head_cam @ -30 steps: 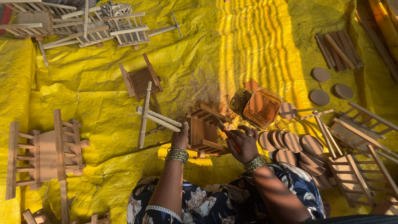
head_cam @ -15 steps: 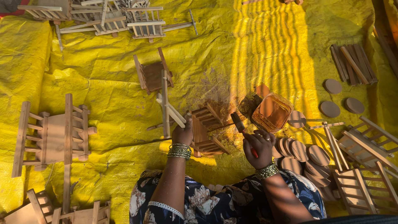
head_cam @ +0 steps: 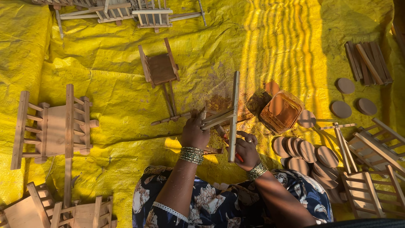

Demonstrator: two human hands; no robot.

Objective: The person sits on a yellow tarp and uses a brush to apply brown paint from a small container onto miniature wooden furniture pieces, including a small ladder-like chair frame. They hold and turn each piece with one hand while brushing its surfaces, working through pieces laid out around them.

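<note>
Left hand (head_cam: 195, 134) clamped on wooden frame (head_cam: 223, 117); right hand (head_cam: 246, 148) grips its near slat (head_cam: 233, 126); orange tub (head_cam: 281, 111) right

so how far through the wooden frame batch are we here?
Done: assembled frames lie at the left, at the top and at the right. In hand: the left hand steadies a part-built frame while the right hand works at it. Left: loose sticks and round discs unused.
</note>
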